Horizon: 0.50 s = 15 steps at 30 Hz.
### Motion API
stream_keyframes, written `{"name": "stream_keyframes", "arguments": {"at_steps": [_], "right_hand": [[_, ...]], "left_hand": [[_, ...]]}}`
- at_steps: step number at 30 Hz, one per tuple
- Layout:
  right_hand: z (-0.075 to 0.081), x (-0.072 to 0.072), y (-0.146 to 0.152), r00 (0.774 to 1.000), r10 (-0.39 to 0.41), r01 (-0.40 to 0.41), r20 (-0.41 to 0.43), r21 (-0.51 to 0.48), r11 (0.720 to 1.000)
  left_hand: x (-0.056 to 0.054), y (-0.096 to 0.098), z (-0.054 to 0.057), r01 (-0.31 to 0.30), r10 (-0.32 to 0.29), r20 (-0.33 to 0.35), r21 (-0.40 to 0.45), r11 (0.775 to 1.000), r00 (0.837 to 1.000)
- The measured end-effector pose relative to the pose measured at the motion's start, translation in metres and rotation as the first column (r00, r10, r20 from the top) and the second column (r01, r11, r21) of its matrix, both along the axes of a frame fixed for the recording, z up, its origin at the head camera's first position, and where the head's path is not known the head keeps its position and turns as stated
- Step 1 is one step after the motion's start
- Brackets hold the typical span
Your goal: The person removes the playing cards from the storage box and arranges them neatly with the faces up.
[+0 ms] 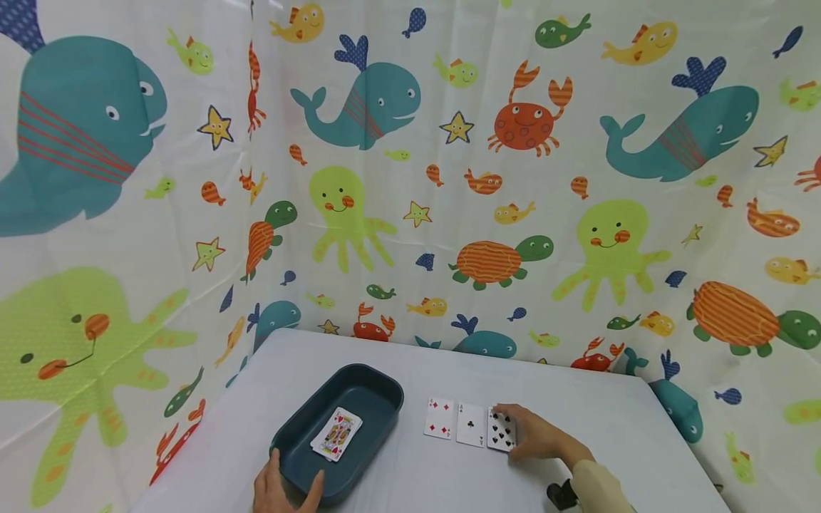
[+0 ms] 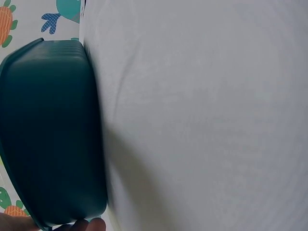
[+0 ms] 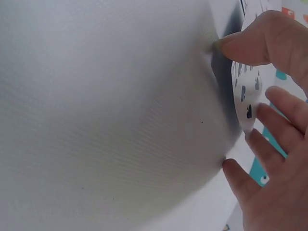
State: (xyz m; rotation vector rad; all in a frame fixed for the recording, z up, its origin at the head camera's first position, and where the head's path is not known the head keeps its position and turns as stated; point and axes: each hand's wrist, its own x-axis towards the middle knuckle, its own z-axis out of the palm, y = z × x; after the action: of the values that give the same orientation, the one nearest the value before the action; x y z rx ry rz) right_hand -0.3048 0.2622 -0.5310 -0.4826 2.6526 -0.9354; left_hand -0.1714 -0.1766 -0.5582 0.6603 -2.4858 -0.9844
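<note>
My right hand (image 1: 541, 434) holds a spade playing card (image 1: 499, 429) by its edges at the right end of a short row. In the right wrist view the card (image 3: 246, 96) bows slightly between thumb and fingers. To its left lie an ace of clubs (image 1: 471, 425) and a four of diamonds (image 1: 439, 418), both face up. My left hand (image 1: 277, 493) grips the near end of a dark teal tub (image 1: 375, 443); only fingertips (image 2: 96, 224) show under the tub's end in the left wrist view. Inside the tub sits a small face-up card pile (image 1: 336, 433) topped by a heart face card.
A white cloth covers the table (image 1: 417, 477). Behind and to the left hangs a curtain (image 1: 410, 299) printed with sea animals. A small black object (image 1: 561, 494) is by the right wrist, at the sleeve (image 1: 599, 486).
</note>
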Motion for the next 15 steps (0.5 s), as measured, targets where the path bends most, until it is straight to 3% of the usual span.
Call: {"name": "stream_keyframes", "arguments": {"at_steps": [8,15], "right_hand": [[0.0018,0.0001,-0.0009,0.999,-0.008,0.007,0.036,0.015,1.000],[0.0016,0.0029,-0.0025,1.000,-0.016,0.016,-0.001,-0.009,1.000]], "left_hand": [[0.0016,0.0014,-0.0015,-0.013,0.013,-0.044,-0.004,1.000,0.999],[0.0018,0.0013,-0.0001,-0.012,0.012,-0.030,0.003,1.000,0.999]]}}
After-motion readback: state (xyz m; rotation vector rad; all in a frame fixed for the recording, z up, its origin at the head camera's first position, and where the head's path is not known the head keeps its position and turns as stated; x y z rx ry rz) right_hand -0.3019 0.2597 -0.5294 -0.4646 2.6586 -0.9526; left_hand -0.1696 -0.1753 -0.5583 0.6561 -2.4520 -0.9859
